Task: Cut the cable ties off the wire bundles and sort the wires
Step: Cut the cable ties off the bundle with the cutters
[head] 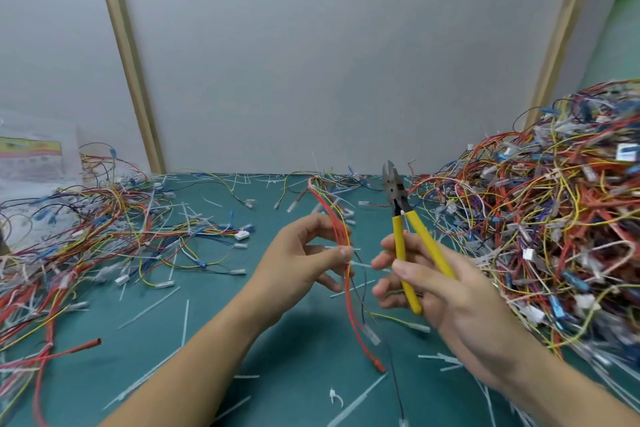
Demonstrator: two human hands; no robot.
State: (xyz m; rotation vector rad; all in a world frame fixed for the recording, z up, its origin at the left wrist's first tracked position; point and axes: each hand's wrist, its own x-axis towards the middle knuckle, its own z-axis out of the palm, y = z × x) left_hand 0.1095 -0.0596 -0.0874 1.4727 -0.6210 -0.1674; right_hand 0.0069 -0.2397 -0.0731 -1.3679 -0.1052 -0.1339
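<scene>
left hand (304, 253) pinches wire bundle (341, 236) | right hand (446, 291): cutters (403, 232) (just beside)

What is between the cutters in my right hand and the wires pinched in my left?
Nothing visible: only open air separates the cutters from the wires; their jaws point upward.

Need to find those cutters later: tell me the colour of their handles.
Yellow, on the cutters in the right hand; the head view shows it best.

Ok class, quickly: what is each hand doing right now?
Left hand: pinches a thin wire bundle.
Right hand: grips the yellow-handled cutters, tip pointing up.
</scene>
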